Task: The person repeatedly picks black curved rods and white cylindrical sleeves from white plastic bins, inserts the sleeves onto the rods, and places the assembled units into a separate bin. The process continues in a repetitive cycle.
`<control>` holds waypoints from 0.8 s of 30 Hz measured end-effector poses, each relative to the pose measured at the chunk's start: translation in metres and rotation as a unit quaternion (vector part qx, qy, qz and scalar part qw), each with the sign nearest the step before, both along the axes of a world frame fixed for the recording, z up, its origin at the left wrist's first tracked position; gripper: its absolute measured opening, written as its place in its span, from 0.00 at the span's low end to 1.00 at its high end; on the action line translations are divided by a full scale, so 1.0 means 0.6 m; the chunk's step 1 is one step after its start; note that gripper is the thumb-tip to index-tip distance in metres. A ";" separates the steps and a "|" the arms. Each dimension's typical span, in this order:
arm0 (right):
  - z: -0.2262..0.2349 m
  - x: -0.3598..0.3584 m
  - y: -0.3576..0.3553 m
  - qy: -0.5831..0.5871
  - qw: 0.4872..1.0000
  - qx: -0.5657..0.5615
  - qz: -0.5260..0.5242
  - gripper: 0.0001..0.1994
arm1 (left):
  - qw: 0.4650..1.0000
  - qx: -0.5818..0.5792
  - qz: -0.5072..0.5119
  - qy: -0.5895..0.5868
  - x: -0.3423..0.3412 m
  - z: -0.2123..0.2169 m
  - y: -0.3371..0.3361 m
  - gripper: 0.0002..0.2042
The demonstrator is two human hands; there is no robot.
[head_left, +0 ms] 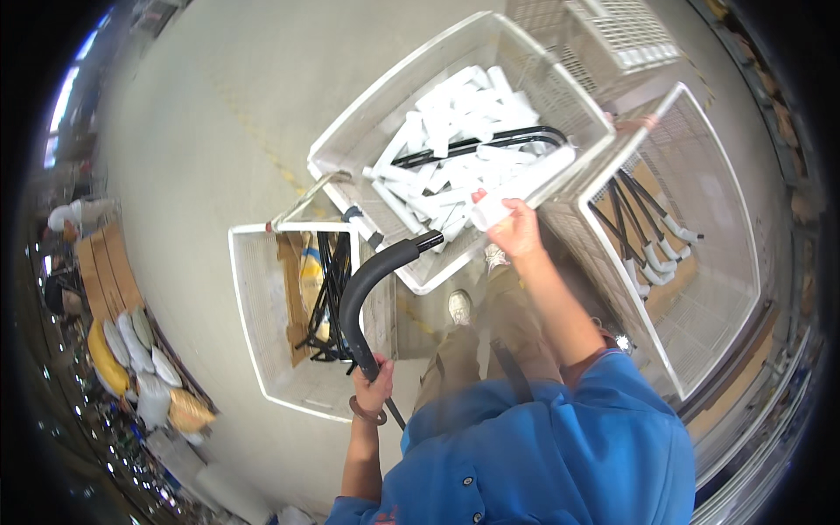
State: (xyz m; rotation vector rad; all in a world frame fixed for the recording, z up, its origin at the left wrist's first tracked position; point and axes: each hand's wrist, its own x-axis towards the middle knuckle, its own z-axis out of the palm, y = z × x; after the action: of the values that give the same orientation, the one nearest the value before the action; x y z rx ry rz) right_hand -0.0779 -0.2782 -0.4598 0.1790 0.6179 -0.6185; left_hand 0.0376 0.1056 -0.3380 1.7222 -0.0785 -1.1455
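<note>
My left hand (374, 383) is closed around the lower part of a black curved tube (348, 306). Thick dark padding covers its bend, and a narrower bare black end points toward the large bin. Above that bin's near side, my right hand (516, 232) grips a white sleeve (490, 212), slightly blurred. The sleeve's far extent merges with the white pile, so its length is unclear. Many loose white sleeves (451, 109) fill the large white bin (350, 131). Black bent tubes (490, 142) lie on top of them.
A white-rimmed bin (249, 306) at left holds thin black rods (331, 289) and cardboard. At right, another bin (744, 262) contains black rods with pale curved ends (656, 258). A further crate (626, 35) stands behind. Bags (157, 398) lie at far left.
</note>
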 end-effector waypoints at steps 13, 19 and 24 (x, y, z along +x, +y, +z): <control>0.290 -0.022 0.231 0.004 0.999 -0.010 -0.045 0.24 | 0.933 -0.064 -0.150 -0.320 -0.087 0.011 0.028 0.11; 0.417 -0.079 0.295 0.097 0.891 -0.359 0.259 0.23 | 0.968 -0.034 -0.158 -0.193 -0.064 0.083 -0.007 0.10; 0.546 -0.270 0.198 0.578 0.122 -0.805 -0.047 0.41 | 0.971 -0.139 -0.183 0.059 -0.037 0.238 -0.038 0.10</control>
State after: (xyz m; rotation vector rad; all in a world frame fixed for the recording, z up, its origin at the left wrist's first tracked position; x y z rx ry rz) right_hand -0.2400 -0.1594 -0.1324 -2.7613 0.9877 -1.1654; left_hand 0.0154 0.0831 -0.1950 1.4200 -0.4786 -1.4297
